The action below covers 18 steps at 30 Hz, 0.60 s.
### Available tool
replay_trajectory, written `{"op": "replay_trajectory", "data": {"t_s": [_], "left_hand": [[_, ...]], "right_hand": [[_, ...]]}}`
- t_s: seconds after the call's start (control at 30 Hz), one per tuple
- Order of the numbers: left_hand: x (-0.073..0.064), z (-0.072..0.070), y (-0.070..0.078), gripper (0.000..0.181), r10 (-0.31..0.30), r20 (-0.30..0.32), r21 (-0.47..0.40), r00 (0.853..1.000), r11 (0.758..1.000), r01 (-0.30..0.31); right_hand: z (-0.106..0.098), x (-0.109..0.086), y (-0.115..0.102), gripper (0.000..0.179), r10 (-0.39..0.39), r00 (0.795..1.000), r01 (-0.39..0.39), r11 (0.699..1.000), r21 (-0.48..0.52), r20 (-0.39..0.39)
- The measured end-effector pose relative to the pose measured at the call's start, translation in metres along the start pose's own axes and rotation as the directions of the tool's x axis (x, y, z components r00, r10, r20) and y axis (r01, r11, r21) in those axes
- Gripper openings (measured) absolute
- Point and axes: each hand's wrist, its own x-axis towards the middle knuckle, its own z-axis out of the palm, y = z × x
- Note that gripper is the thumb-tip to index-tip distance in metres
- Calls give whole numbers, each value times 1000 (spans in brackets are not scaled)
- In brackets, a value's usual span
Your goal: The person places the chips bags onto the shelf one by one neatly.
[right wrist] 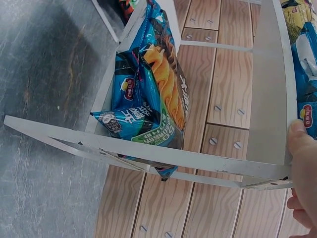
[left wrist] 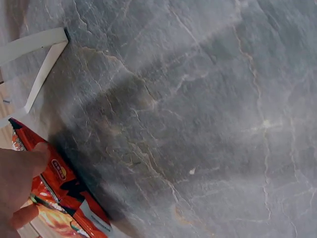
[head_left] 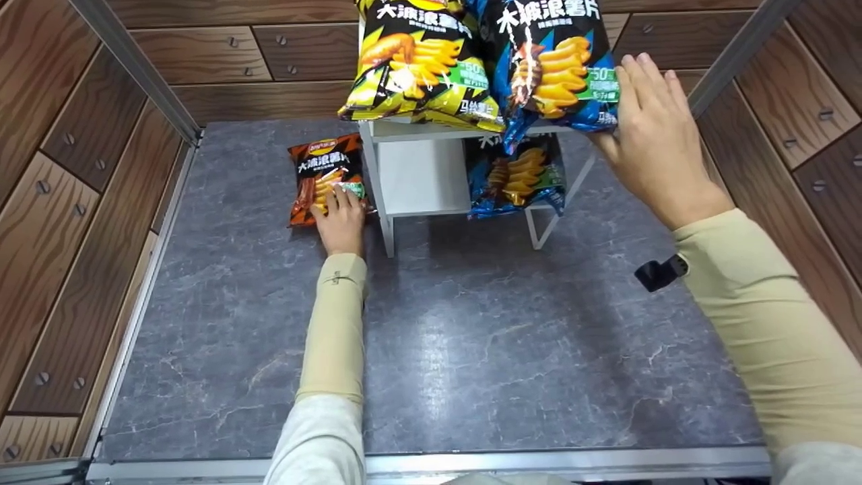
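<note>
An orange-and-black bag of potato chips (head_left: pixel 313 158) lies on the dark marbled floor, left of a white rack (head_left: pixel 424 175). My left hand (head_left: pixel 342 222) holds it near its lower right end, with digits across the red wrapper (left wrist: pixel 74 191) in the left wrist view. On the rack's top sit a yellow chip bag (head_left: pixel 417 60) and a blue chip bag (head_left: pixel 552 67). My right hand (head_left: pixel 650 124) touches the blue bag's right side with extended fingers. In the right wrist view, its thumb (right wrist: pixel 298 134) lies at the shelf's front edge, beside that bag.
Another blue chip bag (head_left: pixel 515 175) lies on the rack's lower shelf. Wood-patterned panels (head_left: pixel 195 57) enclose the back and sides. A metal rail (head_left: pixel 431 465) runs along the near floor edge. A small black device (head_left: pixel 660 273) is at the right wrist.
</note>
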Motion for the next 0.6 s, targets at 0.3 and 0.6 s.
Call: {"op": "replay_trajectory", "data": {"t_s": [0.3, 0.6], "left_hand": [[1, 1, -2, 37, 14, 25, 6, 1000, 1000, -14], [0, 6, 2, 36, 81, -51, 8, 995, 997, -81]], "right_hand": [[0, 2, -1, 72, -11, 1000, 11, 1000, -5, -1], [0, 1, 0, 72, 1, 1000, -1, 1000, -7, -9]]}}
